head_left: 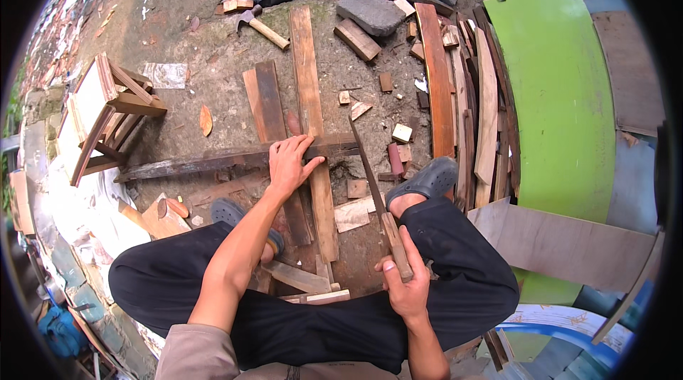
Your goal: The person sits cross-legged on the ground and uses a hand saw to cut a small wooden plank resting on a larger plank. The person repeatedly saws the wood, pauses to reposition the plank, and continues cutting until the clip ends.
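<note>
My left hand [287, 164] presses down on a long dark wooden beam [199, 165], its fingers over the top and the thumb along the near side. The beam lies crosswise over a brown plank [306, 74] and a darker board [270, 99]. In my right hand [409, 287] is a handsaw [366, 167], gripped by its wooden handle. The narrow dark blade points away from me, with its tip close to the beam's right end. From this angle I cannot tell whether the blade touches the beam.
A hammer [263, 28] lies beyond the planks, near a grey stone block [371, 12]. Wood strips [487, 110] are stacked at right, beside a green panel [558, 95]. A small wooden stool [107, 113] lies at left. Offcuts are scattered around my clogs [431, 177].
</note>
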### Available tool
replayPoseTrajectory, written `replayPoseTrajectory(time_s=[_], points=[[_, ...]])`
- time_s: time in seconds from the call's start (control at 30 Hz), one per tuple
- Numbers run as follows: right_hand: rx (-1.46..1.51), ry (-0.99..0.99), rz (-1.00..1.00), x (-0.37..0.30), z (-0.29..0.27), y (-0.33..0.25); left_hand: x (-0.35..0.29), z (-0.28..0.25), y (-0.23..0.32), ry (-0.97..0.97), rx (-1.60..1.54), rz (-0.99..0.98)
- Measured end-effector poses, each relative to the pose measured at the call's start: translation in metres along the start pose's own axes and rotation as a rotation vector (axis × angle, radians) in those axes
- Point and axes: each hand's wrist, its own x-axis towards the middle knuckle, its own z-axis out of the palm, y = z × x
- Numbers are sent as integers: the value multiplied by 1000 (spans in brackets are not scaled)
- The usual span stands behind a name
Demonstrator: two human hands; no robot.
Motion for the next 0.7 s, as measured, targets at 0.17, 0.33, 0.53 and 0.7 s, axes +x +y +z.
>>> replayPoseTrajectory(time_s=[0.17,0.33,0.53,0.7], points=[[-6,-14,19,3,2,1,-7,3,4,10,14,-13],[-38,-11,-11,9,3,0,-5,6,1,-40,24,-66],[-31,16,11,9,0,0,-8,-5,2,-131,65,-63],[-26,38,51,10,2,-3,-19,6,-20,-176,54,-80]])
